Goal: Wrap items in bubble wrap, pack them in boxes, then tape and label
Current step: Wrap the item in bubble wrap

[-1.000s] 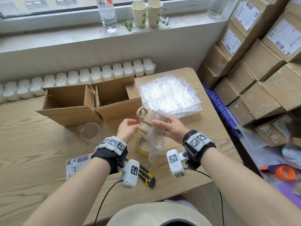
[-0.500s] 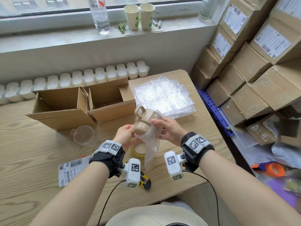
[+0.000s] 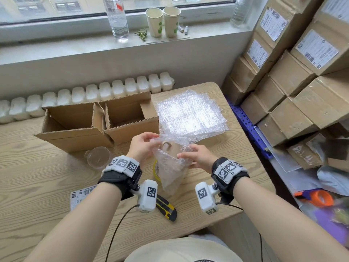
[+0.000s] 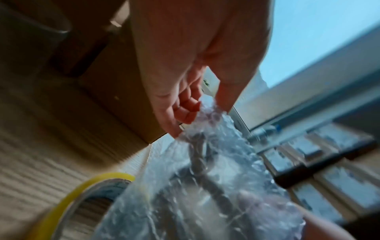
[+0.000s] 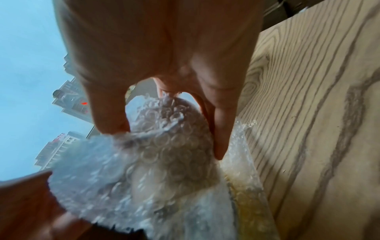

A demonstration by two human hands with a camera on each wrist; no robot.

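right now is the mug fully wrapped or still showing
Partly wrapped: the mug's handle and top still show above the bubble wrap that both hands hold around it.

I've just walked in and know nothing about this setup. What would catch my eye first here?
Probably the two hands at the middle of the table: the left hand pinches a bubble wrap sheet over a beige mug, while the right hand holds the wrapped mug. Behind them stand two open boxes, with a shiny stack of bubble wrap to their right. Labelled cartons pile up along the right wall.
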